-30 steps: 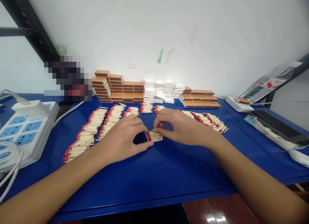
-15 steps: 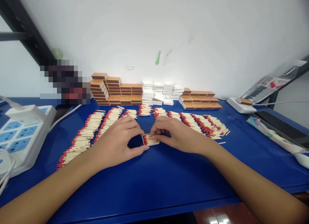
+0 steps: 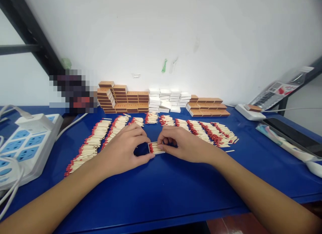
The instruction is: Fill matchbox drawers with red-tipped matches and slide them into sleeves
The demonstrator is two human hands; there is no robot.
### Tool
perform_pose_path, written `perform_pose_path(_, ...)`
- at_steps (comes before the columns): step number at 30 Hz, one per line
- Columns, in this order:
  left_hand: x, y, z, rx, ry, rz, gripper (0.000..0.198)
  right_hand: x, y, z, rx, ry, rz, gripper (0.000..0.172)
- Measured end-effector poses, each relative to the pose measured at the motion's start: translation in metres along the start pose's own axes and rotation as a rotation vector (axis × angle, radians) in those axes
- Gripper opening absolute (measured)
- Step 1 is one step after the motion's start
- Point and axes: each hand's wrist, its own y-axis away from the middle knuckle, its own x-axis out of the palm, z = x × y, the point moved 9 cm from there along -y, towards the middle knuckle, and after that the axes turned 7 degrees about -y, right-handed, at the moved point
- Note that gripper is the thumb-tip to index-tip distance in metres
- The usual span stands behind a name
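Close, careful work at the centre

Here's the whole stage: a broad blue surface (image 3: pixel 156 193), and lined up along its back, stacks of brown boxes (image 3: pixel 132 108) at left and right with white boxes (image 3: pixel 164 101) banked between them. Off to the left sits a white power strip (image 3: pixel 29 145), cable trailing, well clear of the action. In front of the boxes, loose matches (image 3: pixel 88 145) fan out in rows, red heads mostly facing left.

Now the hands, coming in low from either side with wrists bent inward! The left hand (image 3: pixel 130 148) arches over the surface, thumb on the near side and a finger on the far side, gripping the left end of a little open tray (image 3: pixel 159 153). The right hand (image 3: pixel 182 143) leans over the tray's other end, fingers curled, thumb and forefinger brought together at the contents; whether they pinch a stick or merely press, I cannot tell.

And the smallest players: matches (image 3: pixel 154 147) inside the tray, heads bunched at the left end. The step in hand looks like settling them flat. What the next move calls for, I'd judge, is a light fingertip touch on the right and a steady hold on the left.
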Motion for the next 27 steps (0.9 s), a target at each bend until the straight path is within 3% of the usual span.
perform_pose_path(3, 0.0, 0.0, 0.001, -0.006, 0.005, 0.007, 0.02, -0.001, 0.0, 0.003, -0.026, -0.012, -0.006, 0.008)
perform_pose_path(6, 0.0, 0.0, 0.002, -0.012, 0.007, 0.006, 0.022, -0.022, -0.001, -0.003, -0.031, 0.013, -0.119, 0.01)
perform_pose_path(11, 0.001, 0.001, 0.004, -0.02, -0.021, 0.004, 0.026, -0.101, 0.014, -0.044, 0.107, 0.261, -0.423, 0.021)
perform_pose_path(13, 0.002, 0.001, 0.005, -0.026, -0.038, 0.002, 0.026, -0.138, 0.03, -0.066, 0.208, 0.363, -0.596, 0.02)
perform_pose_path(16, 0.001, 0.001, 0.006, -0.034, -0.042, -0.007, 0.027, -0.171, 0.051, -0.092, 0.339, 0.447, -0.76, 0.014)
perform_pose_path(18, -0.001, 0.001, 0.005, -0.029, -0.037, -0.027, 0.025, -0.174, 0.054, -0.102, 0.381, 0.443, -0.791, 0.014)
perform_pose_path(21, -0.003, 0.001, 0.003, -0.014, -0.028, -0.054, 0.025, -0.152, 0.039, -0.102, 0.329, 0.396, -0.691, 0.019)
perform_pose_path(24, -0.003, 0.002, 0.002, -0.012, -0.021, -0.053, 0.025, -0.12, 0.019, -0.089, 0.213, 0.375, -0.55, 0.021)
perform_pose_path(27, 0.0, 0.003, 0.0, -0.011, -0.003, -0.037, 0.024, -0.101, 0.007, -0.07, 0.132, 0.384, -0.512, 0.02)
